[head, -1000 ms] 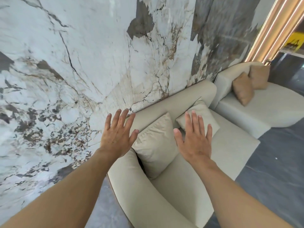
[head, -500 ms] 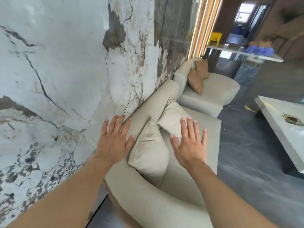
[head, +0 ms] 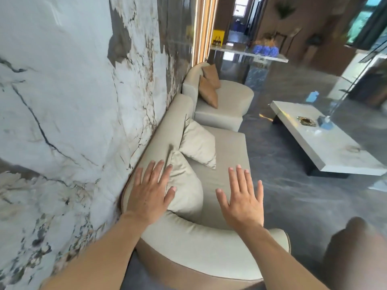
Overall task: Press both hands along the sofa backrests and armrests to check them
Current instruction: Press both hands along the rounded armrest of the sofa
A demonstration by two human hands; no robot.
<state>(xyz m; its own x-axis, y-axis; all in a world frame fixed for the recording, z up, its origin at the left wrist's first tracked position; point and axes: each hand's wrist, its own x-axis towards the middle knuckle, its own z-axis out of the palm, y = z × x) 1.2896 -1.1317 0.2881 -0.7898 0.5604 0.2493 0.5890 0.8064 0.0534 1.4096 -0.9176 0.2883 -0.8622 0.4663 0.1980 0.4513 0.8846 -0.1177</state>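
A beige sofa runs along the marble wall, its backrest (head: 165, 130) against the wall and its rounded armrest (head: 194, 239) nearest me. My left hand (head: 149, 194) is open, fingers spread, over the corner where backrest meets armrest, its thumb by a beige cushion (head: 185, 189); I cannot tell whether it touches the fabric. My right hand (head: 243, 200) is open too, palm down, above the seat just past the armrest. A second beige cushion (head: 199, 142) leans on the backrest further along.
The marble wall (head: 73, 101) is close on the left. A second sofa section (head: 226, 99) with two brown cushions (head: 208, 91) stands beyond. A low white coffee table (head: 326, 143) sits right across the dark floor. A dark blurred shape (head: 356, 254) fills the lower right.
The view has swung right and down, bringing the armrest, coffee table and room into sight. Both hands, still spread, have come lower over the near end of the sofa.
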